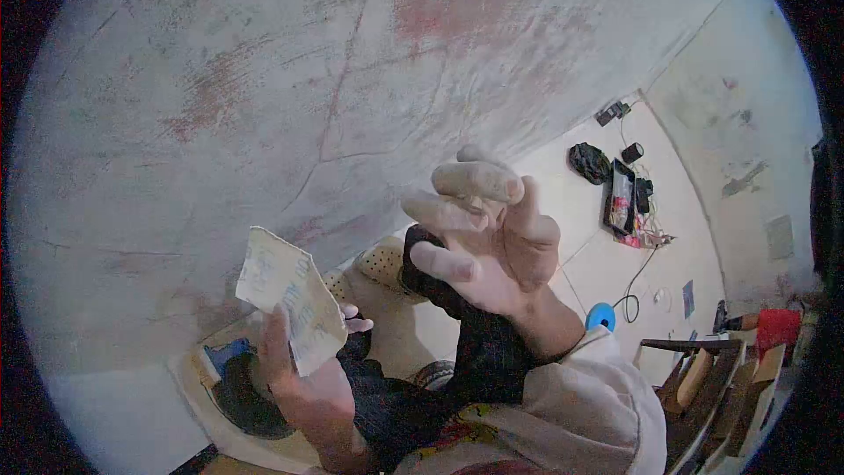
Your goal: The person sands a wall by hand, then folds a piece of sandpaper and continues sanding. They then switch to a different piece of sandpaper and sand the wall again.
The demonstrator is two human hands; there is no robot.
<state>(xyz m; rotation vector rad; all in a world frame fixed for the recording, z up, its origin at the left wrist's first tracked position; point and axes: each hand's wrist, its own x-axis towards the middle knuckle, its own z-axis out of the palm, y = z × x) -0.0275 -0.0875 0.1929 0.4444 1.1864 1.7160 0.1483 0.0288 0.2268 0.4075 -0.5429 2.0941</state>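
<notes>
A pale sheet of what looks like sandpaper, with faint printing on its back, is pinched between the thumb and fingers of my left hand. My right hand, dusty and whitish, is raised with its palm toward the camera. Its fingers are curled but apart, and nothing shows in them. Behind both hands stands a rough wall, whitish with reddish patches and cracks. Neither hand visibly touches it.
Perforated clogs are on the floor below. At the left is a pale container with dark and blue things. A black tray, a black bag, cables and a blue disc lie right; wooden furniture stands lower right.
</notes>
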